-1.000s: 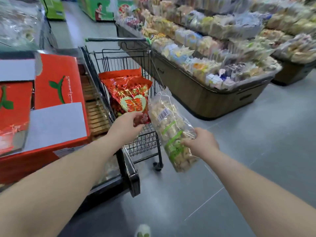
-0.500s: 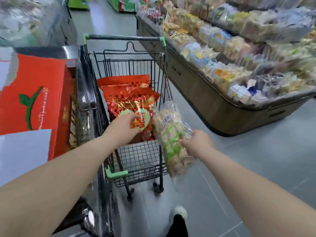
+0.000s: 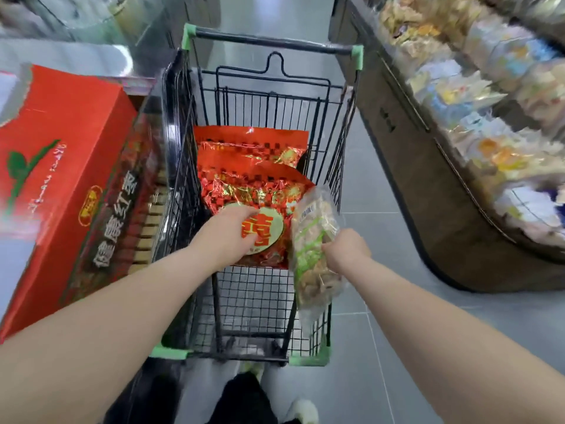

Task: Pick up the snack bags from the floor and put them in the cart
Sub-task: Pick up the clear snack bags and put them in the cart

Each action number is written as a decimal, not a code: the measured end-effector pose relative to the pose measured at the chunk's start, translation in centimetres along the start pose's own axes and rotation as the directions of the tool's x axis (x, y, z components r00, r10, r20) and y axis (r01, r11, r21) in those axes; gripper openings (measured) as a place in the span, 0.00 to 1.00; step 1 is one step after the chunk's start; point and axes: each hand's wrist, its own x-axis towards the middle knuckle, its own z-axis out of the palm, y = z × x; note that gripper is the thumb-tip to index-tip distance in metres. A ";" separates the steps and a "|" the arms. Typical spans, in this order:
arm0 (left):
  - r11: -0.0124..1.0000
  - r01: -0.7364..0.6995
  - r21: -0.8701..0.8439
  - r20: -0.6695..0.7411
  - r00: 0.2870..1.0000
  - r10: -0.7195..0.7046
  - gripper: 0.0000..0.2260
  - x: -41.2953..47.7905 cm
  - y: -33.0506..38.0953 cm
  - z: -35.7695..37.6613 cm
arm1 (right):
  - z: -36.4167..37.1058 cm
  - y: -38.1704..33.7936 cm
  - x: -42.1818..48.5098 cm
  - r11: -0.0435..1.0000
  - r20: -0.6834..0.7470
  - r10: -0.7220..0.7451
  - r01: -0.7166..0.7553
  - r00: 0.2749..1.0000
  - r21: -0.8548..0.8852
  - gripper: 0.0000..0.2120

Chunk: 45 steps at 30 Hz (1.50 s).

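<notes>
1. Cart position has changed: it now sits directly under your arms, where a second ago it stood ahead and both bags hung short of it.
2. Your left hand has its fingers curled on the near end of the red snack bag. That bag now lies inside the basket beyond your fingertips, leaning on a second red bag.
3. Your right hand is clenched on the clear snack bag, which hangs below your fingers along the cart's right wall. I cannot tell whether it is inside.
4. The red bag looks ready to release. The clear one probably needs to shift toward your left fingers first.
</notes>
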 end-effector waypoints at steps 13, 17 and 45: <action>0.876 -0.206 0.437 0.146 0.977 0.157 0.32 25.7 1.2 5.3 | 2.7 -3.3 9.7 0.982 -0.007 0.174 -0.175 0.985 -0.068 0.08; 0.817 -0.196 0.542 0.220 0.972 0.087 0.29 28.2 -1.5 7.0 | 3.3 -3.8 10.8 0.983 -0.008 0.154 -0.154 0.988 -0.103 0.10; 0.933 -0.120 0.340 -0.007 0.991 0.130 0.24 17.4 -4.9 2.0 | 2.5 -5.9 12.5 0.987 0.037 -0.161 0.161 0.986 0.015 0.23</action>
